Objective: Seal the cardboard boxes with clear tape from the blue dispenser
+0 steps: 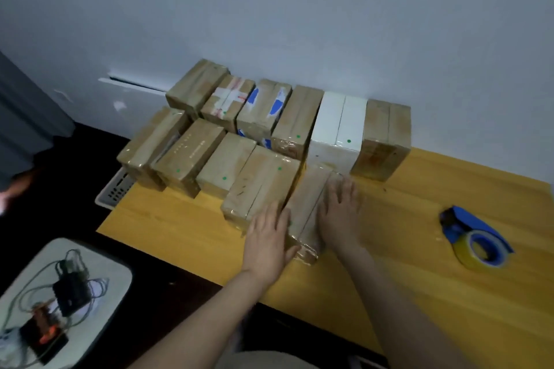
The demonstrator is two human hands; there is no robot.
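While the left hand (266, 237) presses flat, fingers straight, on a glossy, rectangular cardboard box (305, 204) and the right hand (340, 207) does likewise, smoothing tape seems the step; another box calls for fetching the blue dispenser (470, 237), lying well apart on the wooden table (419, 293).

Left hand (267, 244) and right hand (340, 211) flat, fingers straight

basket (115, 189): mostly hidden by table (419, 263) | print on box (192, 147): unreadable
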